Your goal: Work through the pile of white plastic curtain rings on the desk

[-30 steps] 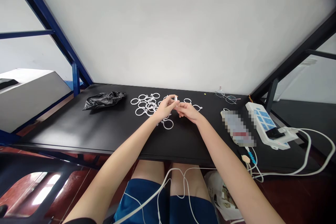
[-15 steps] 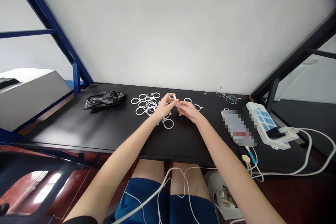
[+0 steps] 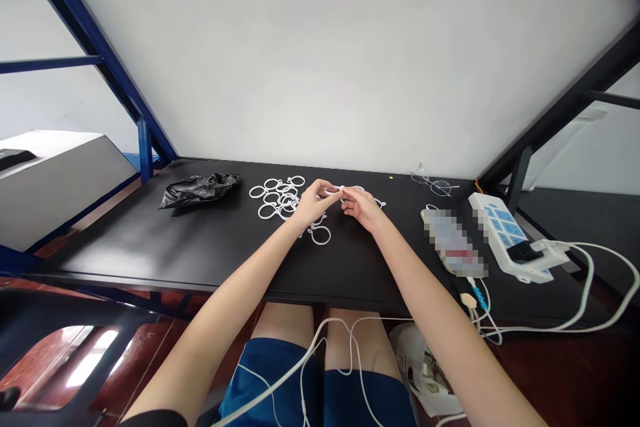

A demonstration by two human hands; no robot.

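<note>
"What does the held ring [image 3: 341, 188] look like?"

"It's white and thin. Fingers hide part of it, so I can't see its whole shape."

"Where is it?"

"Between the two hands, over the black table [image 3: 210, 247]."

"What are the fingers doing?"

"The left hand [image 3: 315, 203] pinches the ring with its thumb and fingers. The right hand [image 3: 363, 207] pinches it too, and its other fingers curl in."

"How many rings are there?"

"One in the hands. Lots more lie in a pile [image 3: 289, 203] by the left hand. They're white hoops with little knobs, but they overlap, so I can't count them all. One front ring [image 3: 321, 244] sticks out toward the person. Bits of two more rings [image 3: 383, 204] peek out behind the right hand."

"And other things?"

"One crinkly black bag [image 3: 200, 191], one pair of glasses [image 3: 441, 188], one white power strip [image 3: 505, 233] with blue on top, and one flat thing [image 3: 453, 240] too blurry to name."
</note>
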